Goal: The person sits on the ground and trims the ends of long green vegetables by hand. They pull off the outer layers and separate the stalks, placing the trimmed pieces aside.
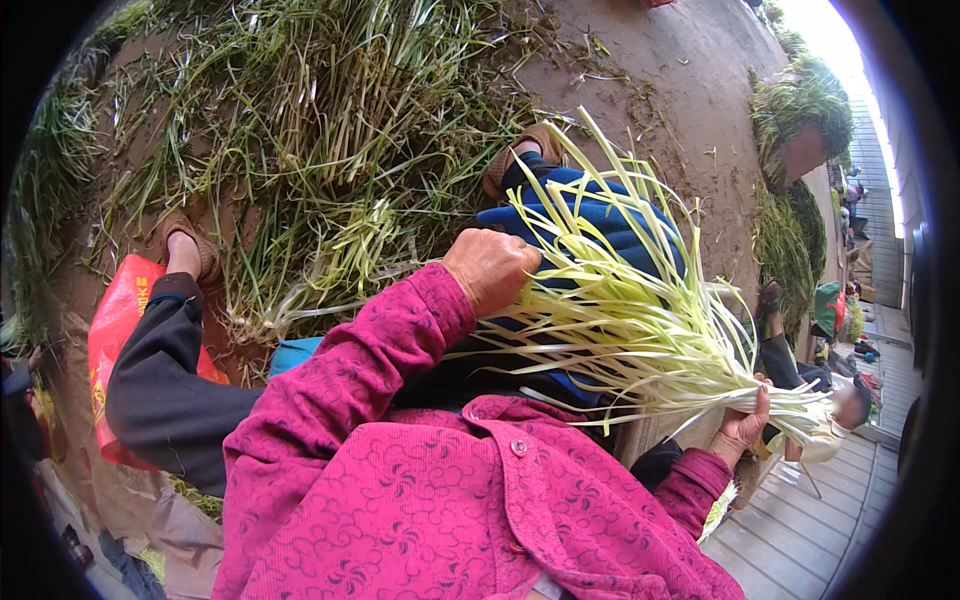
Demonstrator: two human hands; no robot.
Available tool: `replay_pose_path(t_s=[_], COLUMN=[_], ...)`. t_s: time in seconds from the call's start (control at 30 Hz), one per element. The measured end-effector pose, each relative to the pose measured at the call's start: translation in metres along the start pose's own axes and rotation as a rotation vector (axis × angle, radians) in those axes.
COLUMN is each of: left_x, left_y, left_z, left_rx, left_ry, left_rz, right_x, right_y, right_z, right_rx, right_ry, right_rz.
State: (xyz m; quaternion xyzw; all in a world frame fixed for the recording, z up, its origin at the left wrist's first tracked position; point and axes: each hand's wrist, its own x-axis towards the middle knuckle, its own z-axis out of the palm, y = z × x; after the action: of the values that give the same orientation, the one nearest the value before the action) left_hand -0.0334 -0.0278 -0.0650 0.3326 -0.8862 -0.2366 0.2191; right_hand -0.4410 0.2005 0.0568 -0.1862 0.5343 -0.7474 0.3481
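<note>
Across my lap lies a fanned bundle of pale yellow-green shoots (630, 322), which look like green garlic or chives. My right hand (742, 424) grips it around the white stalk ends, at the lower right. At the bundle's leafy side, my left hand (491, 270) is closed in a fist against the leaf ends. Its fingers seem to pinch some leaves, though the inside of the fist is hidden. Blue cloth (585, 225) covers my right knee beneath the leaves. Loose shoots with roots (277, 319) lie on the ground beyond my left forearm.
A large heap of green shoots (337, 97) covers the ground ahead. A red plastic bag (124, 337) bearing writing is beside my left leg. At the right, a person (821, 435) sits close by, with more green piles (799, 97) farther off. Corrugated metal sheeting (795, 517) lies at the lower right.
</note>
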Motion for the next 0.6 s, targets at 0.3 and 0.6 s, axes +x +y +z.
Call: replay_pose_path(t_s=[0.3, 0.6], left_x=[-0.07, -0.065], left_y=[-0.101, -0.076], left_z=[-0.001, -0.038], left_rx=[0.265, -0.372], left_ry=[-0.185, 0.286], left_rz=[-0.858, -0.26], right_x=[0.0, 0.004], right_y=[0.002, -0.004], right_z=[-0.009, -0.008], right_rx=[-0.019, -0.02], right_ry=[0.058, -0.039], right_rz=[-0.068, -0.008])
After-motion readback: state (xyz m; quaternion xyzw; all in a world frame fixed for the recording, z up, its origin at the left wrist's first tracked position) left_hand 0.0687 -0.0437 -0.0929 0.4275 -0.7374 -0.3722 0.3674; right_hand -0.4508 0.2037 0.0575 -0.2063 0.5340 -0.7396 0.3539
